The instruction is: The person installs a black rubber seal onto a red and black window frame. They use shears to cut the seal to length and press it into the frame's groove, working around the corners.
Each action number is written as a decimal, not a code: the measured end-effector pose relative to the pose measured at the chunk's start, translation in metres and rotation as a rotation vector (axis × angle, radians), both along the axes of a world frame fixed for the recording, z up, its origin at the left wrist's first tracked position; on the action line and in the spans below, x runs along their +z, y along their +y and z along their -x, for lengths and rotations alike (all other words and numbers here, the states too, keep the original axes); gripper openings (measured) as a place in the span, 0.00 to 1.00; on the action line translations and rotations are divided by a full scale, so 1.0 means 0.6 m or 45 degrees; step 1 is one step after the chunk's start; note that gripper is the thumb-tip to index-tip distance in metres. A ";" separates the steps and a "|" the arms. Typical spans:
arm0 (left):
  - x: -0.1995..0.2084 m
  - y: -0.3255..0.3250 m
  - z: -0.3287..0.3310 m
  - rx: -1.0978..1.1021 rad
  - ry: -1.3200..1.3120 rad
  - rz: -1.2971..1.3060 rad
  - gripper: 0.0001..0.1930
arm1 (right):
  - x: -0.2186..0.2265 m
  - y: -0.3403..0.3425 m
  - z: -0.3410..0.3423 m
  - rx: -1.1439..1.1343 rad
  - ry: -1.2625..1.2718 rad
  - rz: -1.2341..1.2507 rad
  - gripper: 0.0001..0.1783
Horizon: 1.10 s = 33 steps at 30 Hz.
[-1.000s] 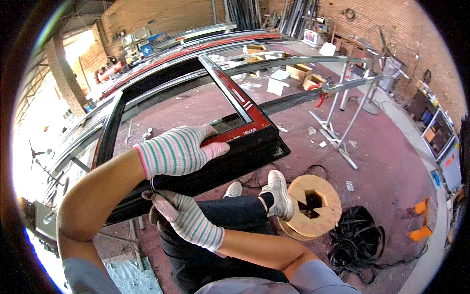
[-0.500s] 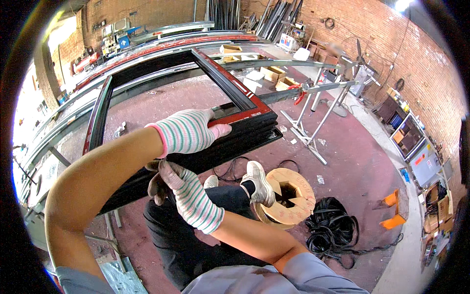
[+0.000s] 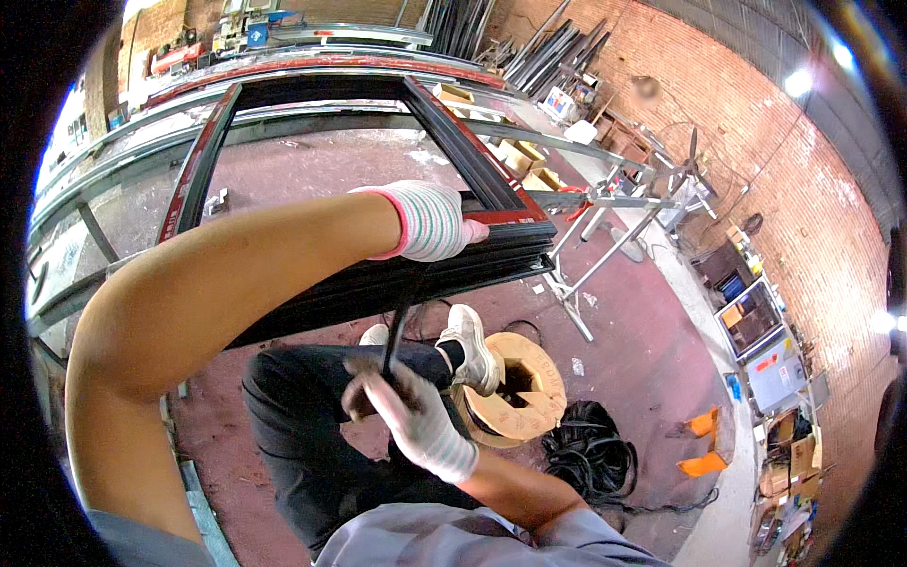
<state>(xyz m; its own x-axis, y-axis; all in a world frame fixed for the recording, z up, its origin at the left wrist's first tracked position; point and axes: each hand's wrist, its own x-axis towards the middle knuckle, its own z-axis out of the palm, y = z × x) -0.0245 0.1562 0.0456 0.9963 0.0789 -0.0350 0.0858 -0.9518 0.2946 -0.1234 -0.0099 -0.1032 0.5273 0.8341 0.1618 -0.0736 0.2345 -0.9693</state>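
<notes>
A black rectangular frame, like a window frame [image 3: 491, 203], with red strips along its top faces, lies in front of me on top of other dark frame pieces. My left hand [image 3: 430, 222], in a white glove with green stripes and a pink cuff, is wrapped over its near rail close to the right corner. The fingertips of that hand are partly hidden behind the rail. A black flexible strip [image 3: 403, 312] runs down from the frame's near side, below the left hand. Over my knee, my gloved right hand [image 3: 420, 420] is closed on the strip's lower part, its fingers slightly blurred.
A cardboard spool [image 3: 515, 387] stands on the floor by my shoe, and a heap of black strip [image 3: 590, 449] lies beside it. To its right is an orange metal bracket [image 3: 709, 444]. A metal stand [image 3: 576, 283] is beyond the frame's right corner; long profiles [image 3: 331, 66] lie behind.
My right hand has moved down and to the right, away from the frame, and a length of black strip now shows between the hands. The left hand has shifted right along the rail.
</notes>
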 end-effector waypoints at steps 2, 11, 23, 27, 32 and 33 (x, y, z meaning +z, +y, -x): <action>-0.002 0.000 0.006 -0.016 -0.029 0.066 0.29 | -0.056 -0.059 0.010 -0.083 -0.227 0.185 0.13; 0.007 0.007 0.015 0.033 0.011 0.100 0.33 | -0.063 -0.105 -0.045 0.375 -0.617 0.479 0.18; 0.024 -0.010 0.054 0.114 0.063 -0.054 0.38 | 0.002 0.164 0.014 0.684 0.196 -0.116 0.17; 0.029 -0.017 0.059 0.159 0.039 -0.097 0.38 | 0.005 0.184 0.017 0.623 0.342 -0.165 0.16; 0.021 0.011 0.066 -0.040 -0.089 0.079 0.32 | 0.002 0.182 0.010 0.671 0.350 -0.169 0.16; 0.020 0.018 0.073 -0.029 -0.057 0.105 0.31 | 0.002 0.183 0.011 0.675 0.351 -0.158 0.16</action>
